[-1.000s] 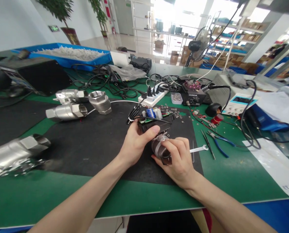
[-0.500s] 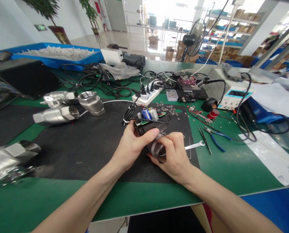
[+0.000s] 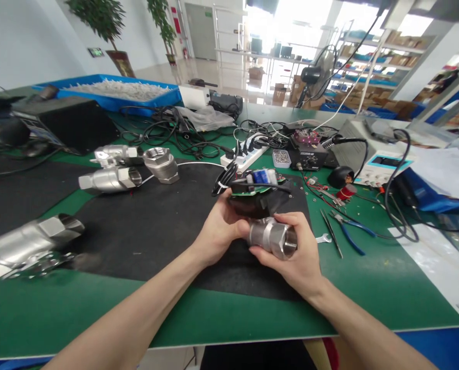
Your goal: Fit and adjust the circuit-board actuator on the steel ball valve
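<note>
I hold a motorised valve above the black mat (image 3: 148,226). Its steel threaded body (image 3: 272,238) points right and rests in my right hand (image 3: 300,257), whose fingers wrap under and round it. My left hand (image 3: 218,231) grips the black actuator housing (image 3: 252,204) from the left. On top of the housing sits an exposed green circuit board with blue capacitors (image 3: 263,179), and black cables (image 3: 223,182) trail from it.
Several steel valve bodies (image 3: 109,177) lie at the left. A spanner (image 3: 324,238), blue-handled pliers (image 3: 348,231), tweezers and loose washers lie right of the mat. Behind are a power strip (image 3: 244,156), a soldering station (image 3: 308,154), a bench power supply (image 3: 379,164), cables and a blue tray (image 3: 113,95).
Both hands have lifted the valve off the mat and turned it, so the steel threaded end now points right and the circuit board faces up.
</note>
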Available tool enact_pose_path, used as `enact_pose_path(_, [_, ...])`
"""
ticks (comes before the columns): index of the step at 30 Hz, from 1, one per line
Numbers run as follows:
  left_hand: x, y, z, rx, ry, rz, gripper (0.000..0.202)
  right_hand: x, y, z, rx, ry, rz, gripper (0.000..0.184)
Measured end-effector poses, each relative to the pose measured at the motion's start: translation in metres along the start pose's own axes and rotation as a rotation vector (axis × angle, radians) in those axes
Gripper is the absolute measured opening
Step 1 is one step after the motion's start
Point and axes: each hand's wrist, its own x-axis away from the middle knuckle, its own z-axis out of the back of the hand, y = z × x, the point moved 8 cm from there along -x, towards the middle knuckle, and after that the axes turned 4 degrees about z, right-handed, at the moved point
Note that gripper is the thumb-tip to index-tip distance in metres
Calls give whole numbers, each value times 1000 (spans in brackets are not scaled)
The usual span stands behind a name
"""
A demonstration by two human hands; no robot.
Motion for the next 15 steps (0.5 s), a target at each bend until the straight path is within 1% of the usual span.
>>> enact_pose_path(2, [-1, 1, -3, 24, -47, 68, 91, 4, 7, -3, -142, -2, -177, 65])
enact_pose_path(3, [-1, 1, -3, 36, -51, 101, 89, 6, 10, -6, -217, -8, -253, 63])
enact_pose_path(5, [-1, -3, 1, 69, -29, 171, 79, 8, 12, -14, -350, -27, -350, 59])
enact_pose_path(7, [-1, -9, 8, 105, 19, 233, 67, 9, 13, -21, -431, -45, -398, 56])
enact_pose_path(10, [0, -18, 15, 132, 96, 285, 54, 9, 17, -29, -474, -76, -442, 53])
enact_pose_path(13, [1, -23, 19, 111, 156, 314, 52, 10, 22, -34, -467, -89, -472, 52])
enact_pose_path(15, [2, -25, 18, 87, 158, 353, 55, 9, 24, -34, -444, -83, -471, 52])
